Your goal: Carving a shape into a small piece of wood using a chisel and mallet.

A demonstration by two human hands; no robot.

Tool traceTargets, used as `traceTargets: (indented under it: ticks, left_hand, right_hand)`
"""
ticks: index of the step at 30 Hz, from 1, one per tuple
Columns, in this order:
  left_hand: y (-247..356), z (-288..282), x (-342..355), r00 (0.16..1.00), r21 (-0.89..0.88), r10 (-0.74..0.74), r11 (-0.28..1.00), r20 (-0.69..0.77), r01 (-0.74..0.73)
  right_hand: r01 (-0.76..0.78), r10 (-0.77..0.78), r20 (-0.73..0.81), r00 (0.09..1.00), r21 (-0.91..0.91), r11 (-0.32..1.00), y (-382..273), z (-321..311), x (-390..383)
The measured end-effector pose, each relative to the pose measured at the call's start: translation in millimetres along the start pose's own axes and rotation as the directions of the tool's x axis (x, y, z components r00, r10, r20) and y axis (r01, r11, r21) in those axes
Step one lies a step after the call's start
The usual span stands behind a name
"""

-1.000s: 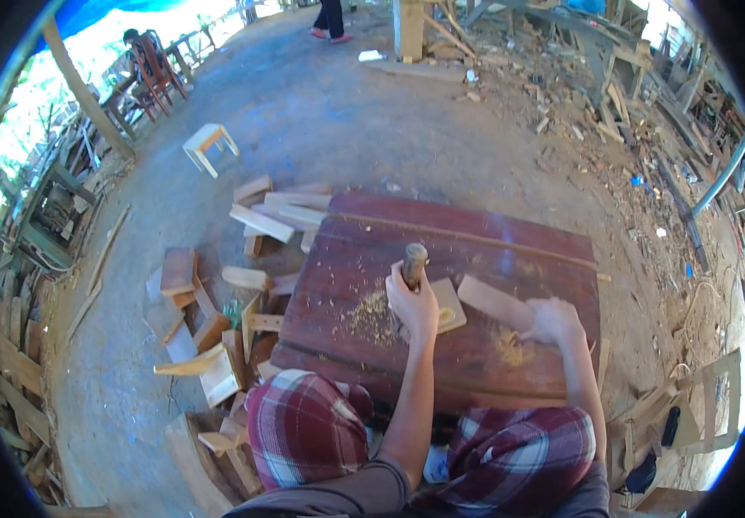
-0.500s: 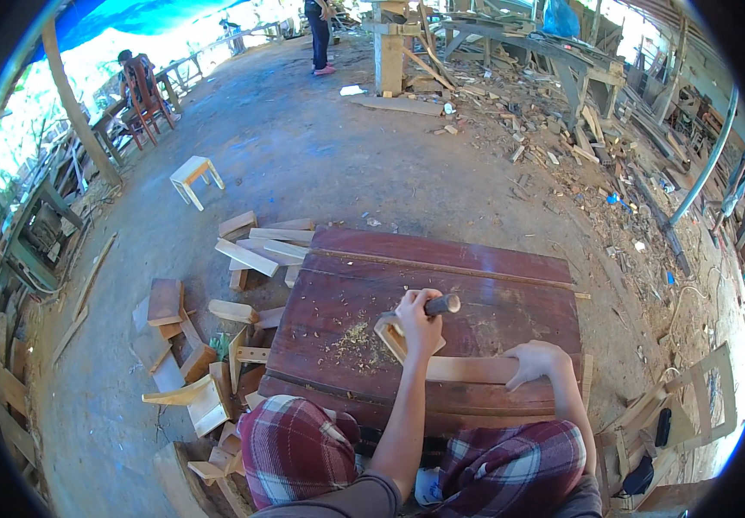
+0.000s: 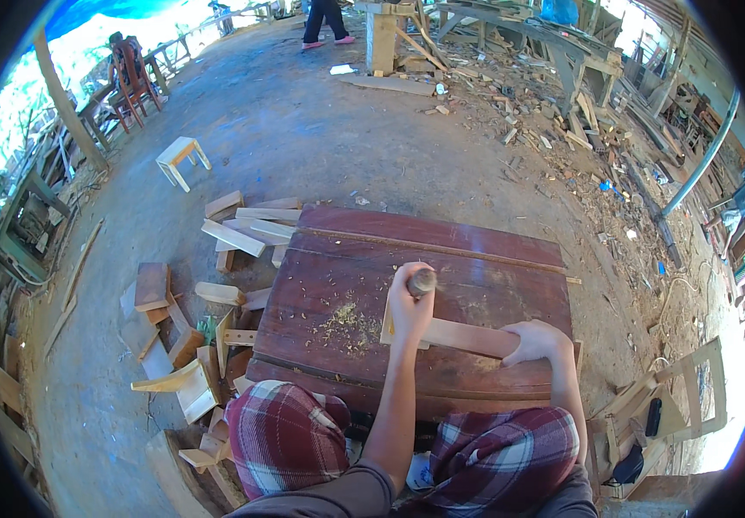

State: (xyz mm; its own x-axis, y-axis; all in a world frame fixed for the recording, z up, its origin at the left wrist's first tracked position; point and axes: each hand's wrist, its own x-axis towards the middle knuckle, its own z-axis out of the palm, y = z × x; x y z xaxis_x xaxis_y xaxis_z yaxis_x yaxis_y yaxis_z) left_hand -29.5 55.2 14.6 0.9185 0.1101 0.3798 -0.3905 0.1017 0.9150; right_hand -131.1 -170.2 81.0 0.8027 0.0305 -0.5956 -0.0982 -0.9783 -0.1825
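My left hand [image 3: 410, 302] is closed in a fist around a tool with a thick, round dark handle [image 3: 422, 281]. The tool's working end is hidden behind my fist and wrist. Beneath that hand lies the left end of a pale wooden piece [image 3: 467, 337], which rests across the reddish-brown wooden work table [image 3: 493, 281]. At its other end my right hand [image 3: 535, 340] grips the wooden piece, thumb on the near side and fingers over the far side. Wood shavings [image 3: 348, 326] are scattered on the tabletop left of my left hand.
Wood offcuts [image 3: 187, 380] are heaped left of the table. A small stool [image 3: 184, 160] stands farther off. A wooden chair frame [image 3: 692, 397] lies at right. Debris [image 3: 554, 138] covers the far right ground. One person sits on a chair [image 3: 135, 82]; another person's legs [image 3: 327, 22] show beyond.
My left hand has turned the handle more upright, its end now facing me. The wooden piece has tilted, its left end farther from me. The far person has stepped leftward.
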Motion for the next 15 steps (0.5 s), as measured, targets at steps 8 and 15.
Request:
traceTargets:
  ticks: [8, 15]
  left_hand:
    - [-27.6, -31.8, -2.5, 0.973, -0.098, -0.232, 0.968, -0.010, 0.230]
    - [-31.0, -23.1, -1.9, 0.971, -0.083, -0.238, 0.968, 0.012, 0.238]
  right_hand:
    - [0.031, -0.030, -0.036, 0.999, 0.050, 0.998, 1.6, 1.3, 3.4]
    - [-0.162, 0.162, -0.023, 0.986, 0.000, 0.987, 9.4, -3.8, -11.4]
